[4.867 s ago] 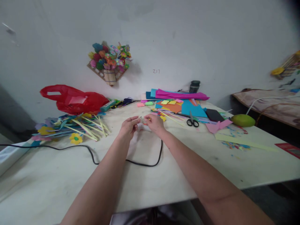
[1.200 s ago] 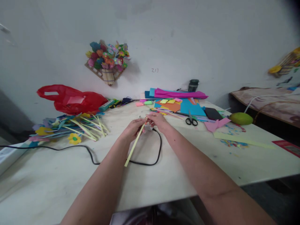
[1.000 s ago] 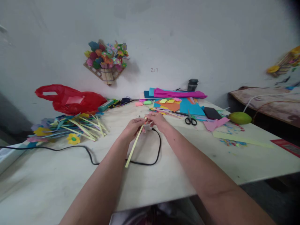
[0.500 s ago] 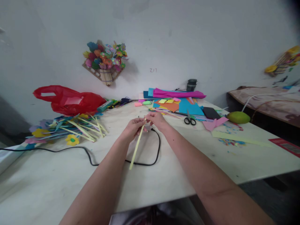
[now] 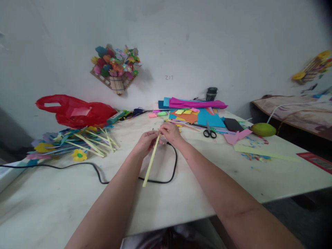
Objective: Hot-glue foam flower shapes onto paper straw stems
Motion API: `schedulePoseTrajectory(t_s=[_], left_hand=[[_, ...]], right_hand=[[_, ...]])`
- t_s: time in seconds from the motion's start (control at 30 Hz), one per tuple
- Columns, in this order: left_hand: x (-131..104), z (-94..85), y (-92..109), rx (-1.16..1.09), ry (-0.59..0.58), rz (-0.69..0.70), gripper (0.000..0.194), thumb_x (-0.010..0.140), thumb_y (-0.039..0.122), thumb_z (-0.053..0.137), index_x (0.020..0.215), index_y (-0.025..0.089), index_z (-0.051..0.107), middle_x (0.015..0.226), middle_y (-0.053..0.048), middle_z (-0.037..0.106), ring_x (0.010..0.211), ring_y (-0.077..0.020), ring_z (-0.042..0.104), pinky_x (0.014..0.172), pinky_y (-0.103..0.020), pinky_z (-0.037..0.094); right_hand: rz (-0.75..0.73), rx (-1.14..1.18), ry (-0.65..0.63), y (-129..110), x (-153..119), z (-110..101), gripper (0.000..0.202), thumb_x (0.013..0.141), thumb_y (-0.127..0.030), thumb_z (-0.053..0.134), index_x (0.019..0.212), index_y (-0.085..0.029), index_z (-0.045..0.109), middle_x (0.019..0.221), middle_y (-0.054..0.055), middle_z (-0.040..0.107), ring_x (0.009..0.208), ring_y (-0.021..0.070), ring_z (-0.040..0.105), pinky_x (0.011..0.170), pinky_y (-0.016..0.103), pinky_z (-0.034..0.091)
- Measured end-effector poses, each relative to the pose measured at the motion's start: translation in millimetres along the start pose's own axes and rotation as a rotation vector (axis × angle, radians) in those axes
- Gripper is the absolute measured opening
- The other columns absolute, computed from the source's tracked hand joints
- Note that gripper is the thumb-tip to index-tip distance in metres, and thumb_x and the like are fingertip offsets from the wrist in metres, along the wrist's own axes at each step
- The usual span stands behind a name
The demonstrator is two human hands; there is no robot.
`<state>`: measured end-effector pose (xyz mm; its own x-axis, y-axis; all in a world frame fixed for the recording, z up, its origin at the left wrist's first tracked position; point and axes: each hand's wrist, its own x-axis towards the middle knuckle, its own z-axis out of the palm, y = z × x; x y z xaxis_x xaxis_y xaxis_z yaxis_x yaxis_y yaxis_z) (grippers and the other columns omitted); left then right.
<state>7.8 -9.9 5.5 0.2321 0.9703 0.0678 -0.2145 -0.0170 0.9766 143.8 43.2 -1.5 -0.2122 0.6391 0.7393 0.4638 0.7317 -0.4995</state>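
A narrow pale-yellow paper strip (image 5: 150, 165) slants down toward me from between my fingers. My left hand (image 5: 148, 141) is closed on its upper end, and my right hand (image 5: 171, 133) pinches at the same end, the two sets of fingertips nearly touching. Whatever else lies between the fingertips is too small to make out. Under the strip runs a black cable (image 5: 171, 176), its end just below my right hand. To the left, several similar yellow strips lie on a heap of paper flowers, among them a yellow flower (image 5: 83, 155).
Behind the heap sits a red plastic bag (image 5: 75, 110). At right are black-handled scissors (image 5: 209, 134), a dark phone (image 5: 232, 125), a green mango-like object (image 5: 264, 129) and coloured paper scraps. Rolled magenta paper (image 5: 197, 103) lies against the back wall.
My right hand has shifted slightly left, closer over the strip's upper end. The strip and my left hand stay almost where they were.
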Motion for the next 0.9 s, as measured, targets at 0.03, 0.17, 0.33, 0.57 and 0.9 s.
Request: schedulePoseTrajectory(t_s=[0.03, 0.17, 0.33, 0.57, 0.9], left_hand=[[0.5, -0.1, 0.0, -0.036, 0.005, -0.002, 0.02, 0.071, 0.03, 0.063, 0.077, 0.011, 0.063, 0.05, -0.005, 0.061, 0.034, -0.0052, 0.039, 0.034, -0.017, 0.021], [3.3, -1.5, -0.2, -0.175, 0.021, -0.033, 0.016, 0.071, 0.025, 0.063, 0.077, 0.01, 0.063, 0.048, -0.002, 0.058, 0.03, -0.003, 0.033, 0.031, -0.016, 0.02], [2.2, -0.4, 2.2, -0.279, 0.0, -0.182, 0.016, 0.074, 0.024, 0.063, 0.08, 0.009, 0.062, 0.046, 0.001, 0.052, 0.03, -0.0004, 0.03, 0.029, -0.012, 0.018], [-0.3, -3.3, 5.2, -0.34, 0.01, -0.168, 0.015, 0.072, 0.021, 0.064, 0.067, 0.011, 0.056, 0.047, 0.003, 0.049, 0.031, 0.0011, 0.026, 0.029, -0.01, 0.018], [2.4, -21.6, 7.7, -0.282, 0.249, 0.082, 0.016, 0.062, 0.02, 0.065, 0.074, 0.011, 0.061, 0.048, 0.001, 0.052, 0.034, -0.002, 0.034, 0.031, -0.014, 0.021]], right_hand=[[-0.008, 0.022, 0.017, 0.9, -0.2, 0.7, 0.015, 0.074, -0.017, 0.057, 0.059, -0.017, 0.058, 0.069, 0.001, 0.061, 0.07, 0.013, 0.055, 0.069, 0.025, 0.042], [0.043, 0.167, 0.064, 3.5, -0.4, 4.2, 0.015, 0.075, -0.024, 0.058, 0.061, -0.018, 0.061, 0.066, 0.001, 0.061, 0.068, 0.0131, 0.056, 0.066, 0.024, 0.044], [0.161, 0.337, 0.076, 0.0, -1.0, 6.1, 0.015, 0.074, -0.03, 0.059, 0.066, -0.018, 0.063, 0.068, 0.001, 0.061, 0.062, 0.0121, 0.056, 0.056, 0.023, 0.045], [0.352, 0.402, -0.023, -6.8, -2.0, 4.1, 0.025, 0.078, -0.04, 0.053, 0.074, -0.017, 0.063, 0.068, 0.0, 0.062, 0.056, 0.0109, 0.057, 0.046, 0.02, 0.042], [0.17, -0.428, -0.387, -10.7, -14.0, 5.3, 0.035, 0.076, -0.033, 0.056, 0.107, -0.018, 0.062, 0.096, 0.009, 0.066, 0.092, 0.022, 0.058, 0.078, 0.03, 0.042]])
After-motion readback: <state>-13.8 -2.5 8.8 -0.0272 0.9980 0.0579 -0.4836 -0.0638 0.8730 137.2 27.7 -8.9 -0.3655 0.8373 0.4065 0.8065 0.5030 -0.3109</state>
